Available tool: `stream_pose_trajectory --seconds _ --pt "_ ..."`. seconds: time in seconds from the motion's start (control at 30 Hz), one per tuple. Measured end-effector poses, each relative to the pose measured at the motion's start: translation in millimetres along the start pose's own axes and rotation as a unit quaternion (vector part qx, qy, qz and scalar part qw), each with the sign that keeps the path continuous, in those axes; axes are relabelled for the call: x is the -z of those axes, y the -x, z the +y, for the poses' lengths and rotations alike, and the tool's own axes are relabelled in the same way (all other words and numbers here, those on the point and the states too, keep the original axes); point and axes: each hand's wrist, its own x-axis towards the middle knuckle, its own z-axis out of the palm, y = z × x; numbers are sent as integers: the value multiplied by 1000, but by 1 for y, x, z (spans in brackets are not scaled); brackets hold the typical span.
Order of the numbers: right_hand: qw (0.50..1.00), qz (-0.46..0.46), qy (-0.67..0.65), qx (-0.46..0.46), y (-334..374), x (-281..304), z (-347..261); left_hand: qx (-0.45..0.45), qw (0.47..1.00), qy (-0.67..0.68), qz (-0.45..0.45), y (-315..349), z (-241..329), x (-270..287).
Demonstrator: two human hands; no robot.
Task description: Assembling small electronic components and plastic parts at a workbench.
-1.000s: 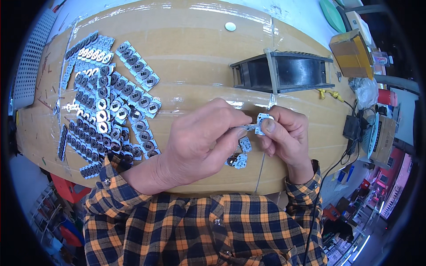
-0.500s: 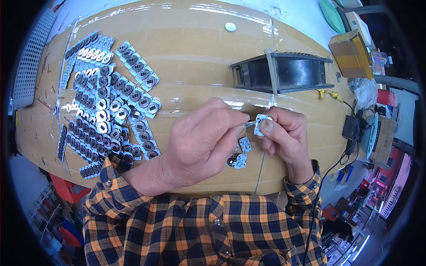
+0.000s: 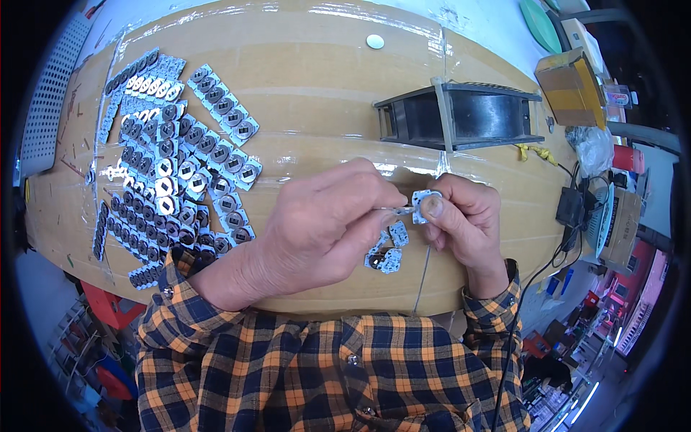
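Note:
Between the thumb and fingers of my right hand is a small light-blue circuit board, held up above the table. My left hand pinches a thin, shiny metal piece, perhaps tweezers, whose tip reaches the board's left edge. Whether the tip touches the board, I cannot tell. Just below the hands lie several loose small boards, partly hidden by my left fingers. To the left is a heap of circuit-board strips with dark round parts in rows.
A black fan stands beyond my right hand. A white disc lies at the far side of the cardboard-covered table. Cables and a black adapter are at the right, with a cardboard box farther back. A perforated white basket stands far left.
My left hand has shifted slightly, and more of the metal piece shows between its fingers and the board. The board has tilted a little in my right hand.

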Motion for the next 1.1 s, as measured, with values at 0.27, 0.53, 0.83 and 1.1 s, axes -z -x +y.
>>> stream_pose_trajectory --seconds 0.27,0.53,0.83,1.1 --pt "930 -85 257 248 -4 -1 4 113 985 104 73 4 -4 -1" --pt "954 -23 194 228 -6 7 4 170 977 128 9 5 2 -6" --pt "977 -22 154 148 0 8 -4 155 977 146 25 3 4 -5" --pt "953 -99 213 191 -3 9 -3 83 991 99 -44 5 -5 -5"
